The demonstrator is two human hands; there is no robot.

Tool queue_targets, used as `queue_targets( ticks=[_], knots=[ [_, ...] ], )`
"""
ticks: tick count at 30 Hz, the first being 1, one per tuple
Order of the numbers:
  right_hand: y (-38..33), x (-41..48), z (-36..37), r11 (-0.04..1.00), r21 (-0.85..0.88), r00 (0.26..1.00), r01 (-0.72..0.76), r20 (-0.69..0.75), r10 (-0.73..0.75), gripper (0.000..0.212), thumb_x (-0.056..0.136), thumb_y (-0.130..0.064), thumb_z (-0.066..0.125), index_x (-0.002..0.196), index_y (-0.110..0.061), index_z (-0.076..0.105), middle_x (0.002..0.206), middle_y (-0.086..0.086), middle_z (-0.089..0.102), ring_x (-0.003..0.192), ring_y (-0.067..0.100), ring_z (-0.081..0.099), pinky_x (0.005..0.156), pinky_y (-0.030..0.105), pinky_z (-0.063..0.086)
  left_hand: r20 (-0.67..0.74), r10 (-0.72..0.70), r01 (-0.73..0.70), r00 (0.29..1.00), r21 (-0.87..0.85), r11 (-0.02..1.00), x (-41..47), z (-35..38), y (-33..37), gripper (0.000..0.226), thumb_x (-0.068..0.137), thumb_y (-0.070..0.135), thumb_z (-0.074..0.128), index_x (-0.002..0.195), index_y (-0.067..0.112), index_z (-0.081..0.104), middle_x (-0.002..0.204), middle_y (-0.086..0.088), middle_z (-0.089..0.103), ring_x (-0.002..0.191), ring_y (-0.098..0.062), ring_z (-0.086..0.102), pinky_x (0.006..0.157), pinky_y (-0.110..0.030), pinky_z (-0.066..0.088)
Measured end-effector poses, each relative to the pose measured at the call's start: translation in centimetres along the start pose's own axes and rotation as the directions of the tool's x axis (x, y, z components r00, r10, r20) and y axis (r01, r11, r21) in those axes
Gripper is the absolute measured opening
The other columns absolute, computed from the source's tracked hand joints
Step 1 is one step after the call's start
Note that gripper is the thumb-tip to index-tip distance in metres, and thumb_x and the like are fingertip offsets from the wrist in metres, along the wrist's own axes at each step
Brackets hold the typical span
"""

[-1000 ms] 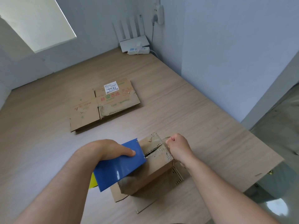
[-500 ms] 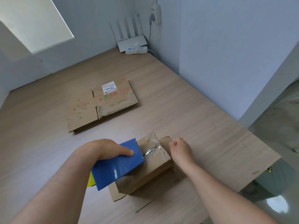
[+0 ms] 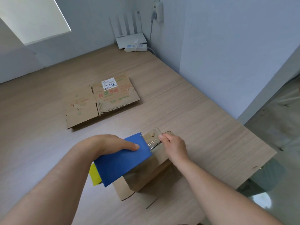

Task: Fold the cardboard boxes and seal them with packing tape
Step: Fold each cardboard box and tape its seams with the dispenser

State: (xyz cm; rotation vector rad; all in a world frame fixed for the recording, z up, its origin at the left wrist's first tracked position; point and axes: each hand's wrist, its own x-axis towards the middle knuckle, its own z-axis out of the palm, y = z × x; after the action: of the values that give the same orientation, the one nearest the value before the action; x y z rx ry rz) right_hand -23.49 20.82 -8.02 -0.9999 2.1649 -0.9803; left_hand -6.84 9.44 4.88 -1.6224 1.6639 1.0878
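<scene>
Single view, head-worn, wide-angle. Looks forward and steeply down across a pale wood-grain tabletop (image 3: 194,103).

Both forearms enter from the bottom edge. Closest to the lens: left hand (image 3: 112,143) gripping a blue flat-sided tape dispenser (image 3: 123,161), right hand (image 3: 173,145) pinching a clear tape strip (image 3: 157,130), both over a small brown cardboard box (image 3: 151,174).

Mid-distance, centre-left: flattened printed cardboard sheet (image 3: 103,101).

Farthest, top centre: white four-antenna router (image 3: 129,38) in the wall corner.

Pale blue wall (image 3: 235,46) runs down the right. Glossy grey floor (image 3: 276,119) shows past the table's right edge.
</scene>
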Motion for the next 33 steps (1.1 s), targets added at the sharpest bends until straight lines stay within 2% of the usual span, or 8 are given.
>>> queue_targets(
  ticks=[7,12,15,18,21,26,30,33],
  knots=[
    [-1.5,1.0,0.2,0.988,0.116,0.986,-0.105,0.139,0.088,0.027,0.093,-0.033,0.058,0.103,-0.013,0.073,0.103,0.006,0.072,0.1,0.02,0.063,0.089,0.031,0.047,0.173,0.128,-0.071,0.977,-0.304,0.95,-0.6,0.4,-5.6,0.077,0.039,0.069,0.083,0.093,0.015,0.074,0.086,-0.007,0.076,0.076,-0.022,0.074,0.067,-0.027,0.053],
    [-1.5,1.4,0.9,0.994,0.075,0.994,-0.078,0.087,0.072,0.029,0.092,-0.032,0.06,0.094,-0.006,0.073,0.102,0.017,0.07,0.102,0.029,0.063,0.09,0.039,0.049,0.306,0.111,0.009,0.945,-0.365,0.931,-1.1,1.6,-13.5,0.073,0.033,0.071,0.078,0.082,0.016,0.08,0.092,-0.011,0.075,0.082,-0.026,0.073,0.067,-0.027,0.056],
    [-1.5,1.5,1.0,0.994,0.067,0.993,-0.084,0.092,0.078,0.022,0.091,-0.034,0.062,0.082,-0.018,0.073,0.092,0.002,0.073,0.096,0.022,0.066,0.079,0.029,0.049,0.302,0.115,0.022,0.946,-0.414,0.91,-1.6,3.2,-16.6,0.072,0.035,0.072,0.077,0.083,0.018,0.08,0.09,-0.01,0.075,0.082,-0.025,0.073,0.073,-0.028,0.056],
    [-1.5,1.8,1.3,0.997,0.043,0.996,-0.063,0.073,0.059,0.03,0.091,-0.034,0.061,0.091,-0.007,0.073,0.101,0.014,0.072,0.1,0.029,0.065,0.087,0.037,0.05,0.242,0.109,0.016,0.964,-0.463,0.886,-1.6,4.7,-17.1,0.051,0.049,0.069,0.074,0.074,0.025,0.079,0.083,-0.005,0.076,0.073,-0.019,0.073,0.058,-0.02,0.05],
    [-1.5,1.7,1.2,0.999,0.017,0.997,-0.035,0.073,0.034,0.034,0.091,-0.035,0.06,0.093,-0.004,0.072,0.104,0.027,0.065,0.1,0.039,0.061,0.088,0.046,0.049,0.207,0.074,0.035,0.976,-0.476,0.879,-1.0,5.7,-16.6,0.046,0.063,0.065,0.074,0.075,0.021,0.08,0.082,-0.004,0.076,0.074,-0.019,0.073,0.06,-0.022,0.05],
    [-1.9,1.3,1.1,1.0,-0.002,0.998,-0.017,0.053,0.017,0.029,0.092,-0.034,0.06,0.091,-0.009,0.074,0.1,0.021,0.069,0.098,0.034,0.064,0.089,0.043,0.05,0.063,-0.024,0.05,0.998,-0.468,0.883,0.4,7.0,-15.0,0.052,0.069,0.065,0.071,0.086,0.016,0.074,0.077,-0.001,0.075,0.069,-0.018,0.073,0.065,-0.025,0.052],
    [-2.0,1.0,0.8,1.0,0.004,0.998,-0.017,0.054,0.016,0.031,0.093,-0.036,0.057,0.091,-0.01,0.073,0.098,0.016,0.071,0.096,0.032,0.064,0.087,0.042,0.05,-0.322,-0.051,0.081,0.945,0.082,0.993,1.4,8.6,-13.5,0.044,0.08,0.068,0.049,0.081,0.025,0.057,0.077,0.007,0.059,0.072,-0.011,0.058,0.058,-0.026,0.039],
    [-2.0,0.9,0.8,1.0,0.007,1.0,-0.028,0.009,0.028,0.043,0.095,-0.035,0.054,0.095,0.005,0.067,0.099,0.025,0.067,0.095,0.038,0.061,0.083,0.043,0.048,-0.412,-0.041,0.073,0.91,0.061,0.995,1.6,8.1,-13.0,0.045,0.08,0.068,0.046,0.077,0.024,0.053,0.076,0.005,0.058,0.067,-0.012,0.056,0.057,-0.026,0.038]
  ],
)
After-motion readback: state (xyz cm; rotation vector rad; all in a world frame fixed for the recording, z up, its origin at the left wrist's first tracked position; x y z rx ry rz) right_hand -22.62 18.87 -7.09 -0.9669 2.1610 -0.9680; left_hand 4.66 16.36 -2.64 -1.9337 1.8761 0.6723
